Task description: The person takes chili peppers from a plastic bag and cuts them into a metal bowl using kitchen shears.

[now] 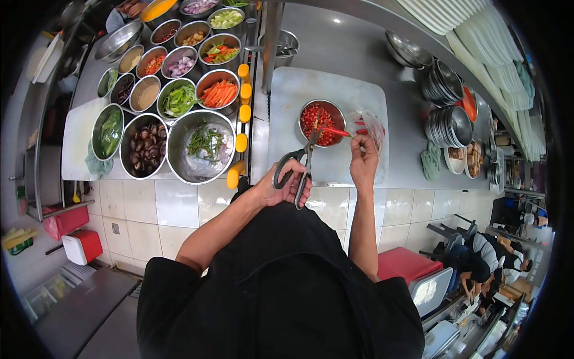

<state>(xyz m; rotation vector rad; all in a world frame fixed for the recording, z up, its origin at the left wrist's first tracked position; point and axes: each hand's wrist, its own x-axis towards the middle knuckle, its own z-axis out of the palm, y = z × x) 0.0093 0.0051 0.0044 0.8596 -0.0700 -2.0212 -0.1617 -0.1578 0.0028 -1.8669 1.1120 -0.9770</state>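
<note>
Black-handled scissors (309,152) are in my left hand (276,184), its fingers through and around the handles. Their blades reach over a small metal bowl (342,113) holding chopped red chilies (314,118). Between finger and thumb, my right hand (363,160) pinches a red chili pepper (336,131), which points left over the bowl's rim toward the blades. Just behind the right hand lies a clear plastic bag (374,124) with red chilies inside. Bowl and bag rest on a white cutting board (287,149).
At left stand several metal containers of cut vegetables, including carrots (219,93), mushrooms (145,146) and a large bowl with green herbs (204,143). Yellow-capped bottles (241,142) line the counter's gap. Stacked metal bowls (449,127) and a green cloth (430,161) sit right. Other people work far right.
</note>
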